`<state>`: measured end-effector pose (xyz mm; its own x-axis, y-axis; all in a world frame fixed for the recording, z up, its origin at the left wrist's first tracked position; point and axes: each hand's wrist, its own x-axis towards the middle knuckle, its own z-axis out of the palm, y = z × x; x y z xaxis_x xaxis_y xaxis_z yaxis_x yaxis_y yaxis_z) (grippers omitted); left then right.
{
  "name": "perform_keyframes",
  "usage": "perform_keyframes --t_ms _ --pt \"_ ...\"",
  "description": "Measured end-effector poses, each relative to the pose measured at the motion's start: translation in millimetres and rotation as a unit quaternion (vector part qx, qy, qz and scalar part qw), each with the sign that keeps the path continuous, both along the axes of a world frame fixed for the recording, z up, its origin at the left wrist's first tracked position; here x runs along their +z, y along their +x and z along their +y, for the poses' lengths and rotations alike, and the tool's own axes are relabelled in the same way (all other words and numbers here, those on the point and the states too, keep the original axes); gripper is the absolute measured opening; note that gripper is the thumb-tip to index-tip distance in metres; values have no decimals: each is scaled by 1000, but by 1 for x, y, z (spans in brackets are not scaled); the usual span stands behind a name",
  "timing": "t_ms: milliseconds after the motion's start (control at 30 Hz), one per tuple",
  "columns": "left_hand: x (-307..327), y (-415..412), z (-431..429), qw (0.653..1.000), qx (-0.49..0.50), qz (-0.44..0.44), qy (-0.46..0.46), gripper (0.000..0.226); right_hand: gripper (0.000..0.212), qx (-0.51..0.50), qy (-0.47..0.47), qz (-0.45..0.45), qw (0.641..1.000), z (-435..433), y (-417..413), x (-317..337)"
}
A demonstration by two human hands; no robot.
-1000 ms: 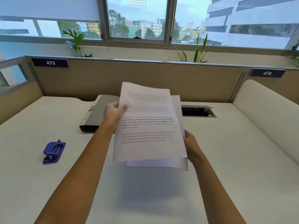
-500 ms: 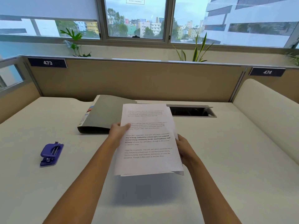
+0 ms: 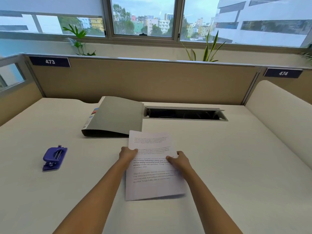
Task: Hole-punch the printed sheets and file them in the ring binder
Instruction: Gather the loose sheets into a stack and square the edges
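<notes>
Pinching the printed sheets [image 3: 152,184] by their side edges at frame centre, the left hand [image 3: 128,154] and right hand [image 3: 181,160] hold them low on the tabletop [image 3: 236,166], purple hole punch [image 3: 54,158] left, grey ring binder [image 3: 116,115] beyond.

Printed sheets [image 3: 152,168] no longer raised and fanned: now squared into one stack, lower in centre of frame, lying near flat at desk [image 3: 236,166]. Left hand [image 3: 127,153] and right hand [image 3: 180,160] drop with them, gripping side edges. Ring binder [image 3: 116,115] now uncovered, upper left of stack.
</notes>
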<state>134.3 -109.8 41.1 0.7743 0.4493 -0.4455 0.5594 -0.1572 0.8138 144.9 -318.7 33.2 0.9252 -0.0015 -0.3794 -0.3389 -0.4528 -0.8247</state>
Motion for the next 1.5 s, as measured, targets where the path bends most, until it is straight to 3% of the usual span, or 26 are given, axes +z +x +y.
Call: perform_keyframes --t_ms 167,300,467,600,733,933,1133,1200,1333,1500 --pt "-3 0 -2 997 -32 23 66 42 53 18 -80 -34 996 6 -1 -1" --pt "-1 -3 -2 995 -44 -10 86 37 47 21 -53 -44 997 2 2 0" --pt "31 -9 -10 982 20 -185 11 35 31 -16 97 -132 986 -6 2 26" --pt "74 -11 -17 925 35 -372 -75 24 19 -21 214 -252 944 -3 -1 66" --pt "94 -17 -20 891 4 -445 -88 13 25 -9 273 -289 918 -3 -1 86" --pt "74 -20 -14 901 -28 -431 -45 4 19 27 250 -235 939 -7 -2 68" --pt "87 -15 -16 892 -28 -449 -45 5 15 13 264 -258 929 -7 2 77" --pt "85 -14 -14 893 -33 -446 -57 5 24 21 265 -253 930 -9 3 77" --pt "69 -14 -4 909 -40 -403 -93 20 34 53 256 -198 945 -16 6 64" --pt "67 -10 2 925 -67 -359 -104 6 30 60 254 -158 952 -16 10 58"
